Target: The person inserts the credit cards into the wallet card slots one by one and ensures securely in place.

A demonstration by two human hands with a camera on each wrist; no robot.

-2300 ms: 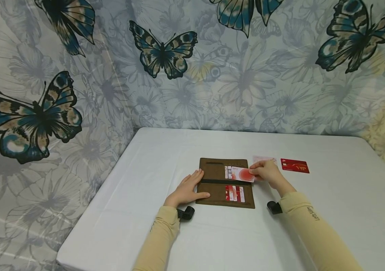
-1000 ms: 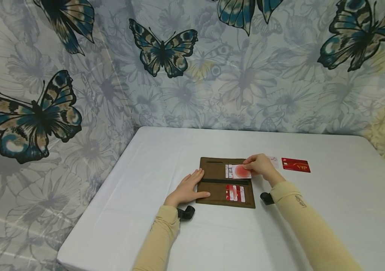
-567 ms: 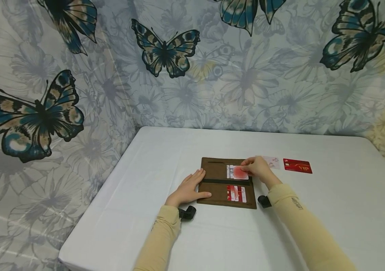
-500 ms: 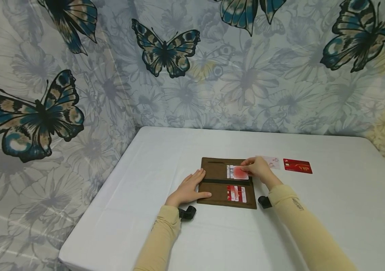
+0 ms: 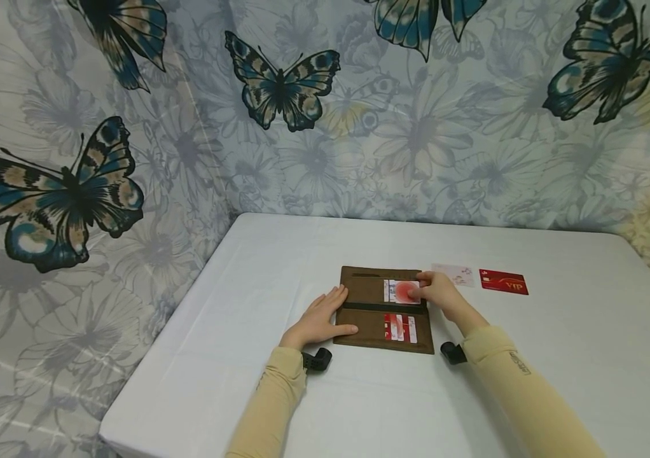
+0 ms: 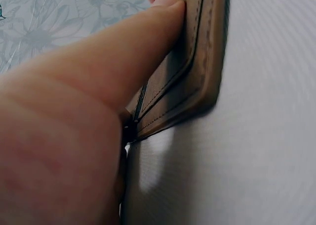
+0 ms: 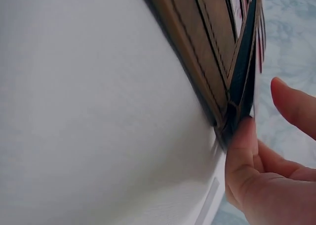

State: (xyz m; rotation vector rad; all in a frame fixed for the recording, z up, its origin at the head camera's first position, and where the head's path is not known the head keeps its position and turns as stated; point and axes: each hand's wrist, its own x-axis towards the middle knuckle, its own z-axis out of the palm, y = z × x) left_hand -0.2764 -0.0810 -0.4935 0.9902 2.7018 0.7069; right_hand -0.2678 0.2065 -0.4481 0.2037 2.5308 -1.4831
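A brown wallet lies unfolded on the white table, a dark strip along its fold. My left hand rests flat at its left edge, thumb on the near panel, fingers on the far one. In the far panel's slots sits a white card with a red-pink circle, beside narrow edges of other cards. My right hand is at that card's right end. In the right wrist view, one fingertip touches the wallet's edge while another digit stands raised apart from it. The near panel holds several red-and-white cards.
Right of the wallet lie a pale pink-white card, partly behind my right hand, and a red VIP card. The white-covered table meets a butterfly-patterned wall cloth at the back and left. A small black camera sits on each wrist.
The card with the red-pink circle has slid left into the far panel's slot. My right hand followed it, then loosened and drew slightly back right. My left hand has stayed put.
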